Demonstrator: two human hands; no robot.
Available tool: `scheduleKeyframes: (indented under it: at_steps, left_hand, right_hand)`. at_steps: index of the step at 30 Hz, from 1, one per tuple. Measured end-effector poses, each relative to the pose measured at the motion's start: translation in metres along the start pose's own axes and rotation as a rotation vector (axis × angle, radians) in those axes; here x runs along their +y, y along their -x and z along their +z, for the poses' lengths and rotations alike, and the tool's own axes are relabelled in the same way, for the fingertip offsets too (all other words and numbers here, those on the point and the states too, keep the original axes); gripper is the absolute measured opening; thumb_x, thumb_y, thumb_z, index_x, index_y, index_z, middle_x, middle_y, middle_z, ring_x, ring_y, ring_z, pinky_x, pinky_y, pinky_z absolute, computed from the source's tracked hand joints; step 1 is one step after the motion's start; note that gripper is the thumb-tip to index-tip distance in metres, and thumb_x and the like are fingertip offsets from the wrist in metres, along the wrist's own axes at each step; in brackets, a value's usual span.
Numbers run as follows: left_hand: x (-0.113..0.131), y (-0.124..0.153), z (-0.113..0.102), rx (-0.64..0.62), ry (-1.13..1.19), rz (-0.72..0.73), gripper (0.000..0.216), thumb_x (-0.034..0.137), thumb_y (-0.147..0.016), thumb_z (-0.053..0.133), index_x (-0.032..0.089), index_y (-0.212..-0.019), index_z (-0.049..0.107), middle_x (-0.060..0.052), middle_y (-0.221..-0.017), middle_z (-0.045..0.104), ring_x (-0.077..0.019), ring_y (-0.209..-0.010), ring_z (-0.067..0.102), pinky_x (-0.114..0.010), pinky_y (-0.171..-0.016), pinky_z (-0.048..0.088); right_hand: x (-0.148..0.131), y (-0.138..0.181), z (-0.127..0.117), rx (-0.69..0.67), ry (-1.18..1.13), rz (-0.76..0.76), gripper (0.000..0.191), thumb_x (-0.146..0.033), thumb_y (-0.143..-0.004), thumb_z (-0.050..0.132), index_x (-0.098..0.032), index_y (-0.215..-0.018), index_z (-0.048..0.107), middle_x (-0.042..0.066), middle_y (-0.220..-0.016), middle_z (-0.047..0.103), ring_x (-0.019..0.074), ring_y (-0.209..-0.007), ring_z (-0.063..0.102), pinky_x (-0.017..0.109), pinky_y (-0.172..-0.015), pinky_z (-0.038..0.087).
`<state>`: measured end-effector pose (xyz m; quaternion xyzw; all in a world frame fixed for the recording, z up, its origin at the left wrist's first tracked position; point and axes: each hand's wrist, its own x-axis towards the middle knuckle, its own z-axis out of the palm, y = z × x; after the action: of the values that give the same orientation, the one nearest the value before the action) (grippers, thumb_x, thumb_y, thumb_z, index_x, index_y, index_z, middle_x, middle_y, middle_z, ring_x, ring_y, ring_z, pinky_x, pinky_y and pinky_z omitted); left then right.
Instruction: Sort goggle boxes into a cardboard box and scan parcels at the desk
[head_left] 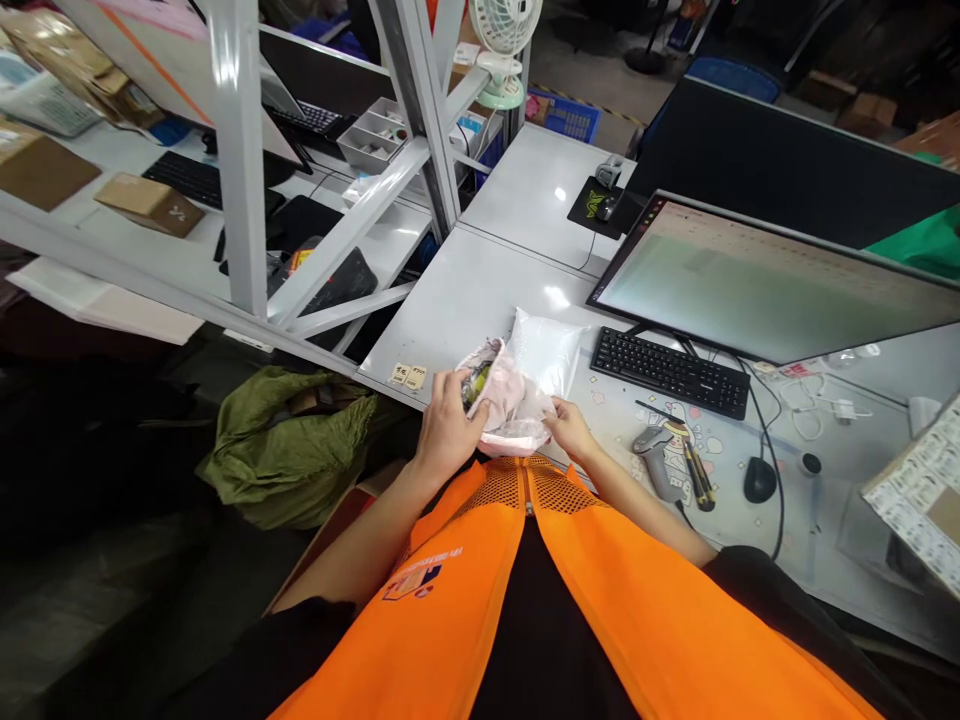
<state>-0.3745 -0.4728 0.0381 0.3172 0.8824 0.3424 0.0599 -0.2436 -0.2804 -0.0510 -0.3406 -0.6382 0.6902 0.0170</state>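
A pale pink garment (508, 402) in a clear plastic bag (546, 350) lies at the near edge of the white desk (480, 290). My left hand (448, 425) is closed round the garment's left end, where a green and dark patch shows. Pinching the bundle's lower right edge is my right hand (571, 428). The bag's far half lies flat on the desk toward the keyboard (670, 372). I wear an orange mesh vest (525, 600).
A monitor (780, 285) stands right of the bag. A barcode scanner (660, 462), a pen, a mouse (759, 480) and cables lie at right. A metal rack (240, 150) with boxes and keyboards rises at left. An olive cloth (289, 440) hangs below the desk edge.
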Motion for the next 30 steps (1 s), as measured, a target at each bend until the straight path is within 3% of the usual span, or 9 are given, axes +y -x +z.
scheduleKeyframes:
  at_steps: [5, 12, 18, 20, 23, 25, 26, 28, 30]
  left_hand:
    - [0.003, 0.012, -0.023, 0.102, -0.024, 0.099, 0.041, 0.016, -0.094, 0.066, 0.022, -0.133, 0.055, -0.014, -0.132, 0.060, -0.0317, -0.128, 0.064, -0.040, -0.100, 0.057]
    - [0.000, 0.001, 0.001, -0.052, -0.151, -0.033, 0.024, 0.034, -0.097, 0.071, 0.020, -0.112, 0.059, -0.012, -0.109, 0.067, -0.0325, -0.099, 0.071, -0.037, -0.078, 0.053]
    - [-0.016, -0.014, -0.001, -0.082, -0.176, -0.078, 0.019, 0.034, -0.099, 0.069, 0.020, -0.108, 0.060, -0.012, -0.104, 0.069, -0.0329, -0.098, 0.071, -0.036, -0.078, 0.050]
    - [-0.015, -0.015, -0.002, -0.094, -0.173, -0.067, 0.017, 0.032, -0.100, 0.067, 0.020, -0.108, 0.060, -0.013, -0.106, 0.070, -0.0332, -0.101, 0.071, -0.036, -0.079, 0.050]
    - [-0.011, -0.016, 0.000, -0.121, -0.166, -0.040, 0.014, 0.029, -0.101, 0.064, 0.019, -0.111, 0.061, -0.014, -0.109, 0.070, -0.0333, -0.103, 0.071, -0.037, -0.081, 0.051]
    - [-0.008, -0.018, 0.003, -0.123, -0.154, -0.028, 0.017, 0.027, -0.101, 0.064, 0.019, -0.115, 0.061, -0.014, -0.111, 0.071, -0.0336, -0.107, 0.071, -0.037, -0.084, 0.052]
    - [-0.008, -0.019, 0.004, -0.118, -0.151, -0.026, 0.018, 0.027, -0.101, 0.064, 0.018, -0.117, 0.061, -0.014, -0.112, 0.071, -0.0338, -0.109, 0.071, -0.037, -0.086, 0.053]
    - [-0.007, -0.022, 0.005, -0.102, -0.153, -0.036, 0.019, 0.026, -0.100, 0.064, 0.018, -0.118, 0.061, -0.014, -0.113, 0.071, -0.0340, -0.111, 0.071, -0.038, -0.087, 0.053]
    - [-0.007, -0.026, 0.006, -0.086, -0.163, -0.049, 0.017, 0.026, -0.100, 0.064, 0.018, -0.115, 0.062, -0.014, -0.113, 0.071, -0.0338, -0.109, 0.071, -0.038, -0.088, 0.054]
  right_hand:
    - [-0.025, 0.010, 0.000, 0.066, 0.099, -0.088, 0.022, -0.044, -0.078, 0.064, -0.024, -0.081, 0.056, -0.003, -0.065, 0.056, 0.0161, -0.054, 0.055, 0.030, -0.049, 0.049]
    - [-0.031, 0.009, 0.018, -0.001, 0.156, -0.104, 0.021, -0.043, -0.080, 0.061, -0.024, -0.087, 0.054, -0.002, -0.062, 0.060, 0.0170, -0.050, 0.057, 0.030, -0.051, 0.048]
    - [-0.032, -0.002, 0.004, 0.001, 0.194, -0.010, 0.027, -0.048, -0.084, 0.064, -0.023, -0.092, 0.056, 0.001, -0.064, 0.064, 0.0194, -0.056, 0.059, 0.033, -0.058, 0.052]
    - [-0.040, 0.003, -0.001, 0.116, 0.281, -0.152, 0.034, -0.047, -0.085, 0.065, -0.021, -0.106, 0.060, 0.004, -0.079, 0.069, 0.0211, -0.067, 0.063, 0.036, -0.066, 0.056]
    - [-0.057, 0.019, 0.001, 0.257, 0.462, -0.561, 0.032, -0.040, -0.096, 0.058, -0.021, -0.120, 0.063, 0.010, -0.103, 0.072, 0.0243, -0.090, 0.067, 0.041, -0.086, 0.058]
    - [-0.068, 0.029, 0.008, 0.085, 0.631, -0.735, 0.028, -0.032, -0.103, 0.048, -0.021, -0.122, 0.066, 0.013, -0.114, 0.073, 0.0259, -0.105, 0.068, 0.043, -0.098, 0.055]
    - [-0.073, 0.032, 0.013, -0.035, 0.749, -0.739, 0.031, -0.028, -0.104, 0.044, -0.021, -0.124, 0.066, 0.014, -0.119, 0.073, 0.0265, -0.111, 0.067, 0.042, -0.102, 0.054]
    - [-0.080, 0.035, 0.023, -0.205, 1.045, -0.580, 0.038, -0.021, -0.104, 0.042, -0.016, -0.135, 0.064, 0.016, -0.127, 0.073, 0.0287, -0.117, 0.065, 0.042, -0.102, 0.054]
    - [-0.083, 0.034, 0.031, -0.274, 1.322, -0.358, 0.044, -0.018, -0.105, 0.041, -0.009, -0.145, 0.058, 0.019, -0.123, 0.074, 0.0315, -0.116, 0.064, 0.042, -0.097, 0.054]
